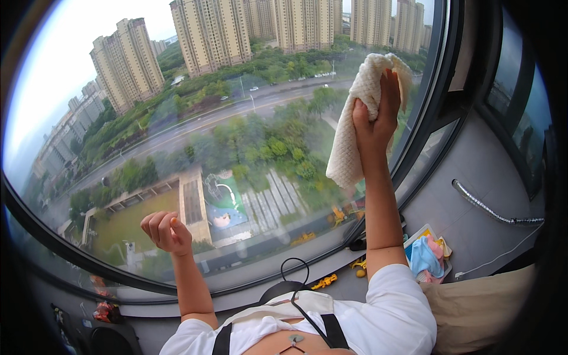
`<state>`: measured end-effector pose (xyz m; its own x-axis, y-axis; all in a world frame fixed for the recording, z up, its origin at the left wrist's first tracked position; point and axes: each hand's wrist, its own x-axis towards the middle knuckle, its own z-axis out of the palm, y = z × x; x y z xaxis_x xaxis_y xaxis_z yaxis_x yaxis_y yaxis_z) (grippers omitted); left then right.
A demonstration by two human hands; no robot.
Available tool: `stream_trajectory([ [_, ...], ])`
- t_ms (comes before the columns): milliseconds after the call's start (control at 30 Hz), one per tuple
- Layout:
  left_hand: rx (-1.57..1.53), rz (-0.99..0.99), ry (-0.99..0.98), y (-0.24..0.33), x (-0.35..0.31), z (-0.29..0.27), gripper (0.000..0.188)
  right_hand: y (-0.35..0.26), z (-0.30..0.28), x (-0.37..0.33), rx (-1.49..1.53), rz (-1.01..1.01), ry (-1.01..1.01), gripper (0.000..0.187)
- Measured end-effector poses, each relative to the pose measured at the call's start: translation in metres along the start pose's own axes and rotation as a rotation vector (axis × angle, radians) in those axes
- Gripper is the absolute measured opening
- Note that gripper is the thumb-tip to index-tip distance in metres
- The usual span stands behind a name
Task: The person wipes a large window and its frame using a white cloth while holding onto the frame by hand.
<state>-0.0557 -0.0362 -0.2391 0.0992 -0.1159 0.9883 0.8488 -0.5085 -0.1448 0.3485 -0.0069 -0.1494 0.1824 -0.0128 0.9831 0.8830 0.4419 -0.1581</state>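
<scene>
A white, waffle-textured cloth (pixel 350 142) lies bunched against the large window pane (pixel 284 118) near its right side. My right hand (pixel 378 121) grips the cloth and holds it up to the glass, arm stretched out. Part of the cloth hangs down to the left of the wrist, and some folds stick out past the fingertips. My left hand (pixel 167 232) is raised at the lower left in front of the glass, its fingers curled into a loose fist with nothing seen in it. Hazy smears show on the lower part of the pane.
A dark window frame (pixel 408 160) curves along the right and bottom. On the grey floor at right sit a tray of pink and blue cloths (pixel 427 257), a silver flexible hose (pixel 482 204) and beige fabric (pixel 482 305). Yellow toy pieces (pixel 324 281) lie below the sill.
</scene>
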Motion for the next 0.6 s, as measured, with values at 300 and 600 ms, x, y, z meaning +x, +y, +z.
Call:
stream_trajectory([
  [300, 0.109, -0.017, -0.036, 0.003, -0.002, -0.004, 0.018, 0.134, -0.062, -0.005, 0.142, 0.387, -0.006, 0.057],
  [600, -0.001, -0.03, -0.147, 0.011, 0.007, -0.009, 0.013, 0.119, -0.059, 0.006, 0.1, 0.532, 0.04, 0.061],
])
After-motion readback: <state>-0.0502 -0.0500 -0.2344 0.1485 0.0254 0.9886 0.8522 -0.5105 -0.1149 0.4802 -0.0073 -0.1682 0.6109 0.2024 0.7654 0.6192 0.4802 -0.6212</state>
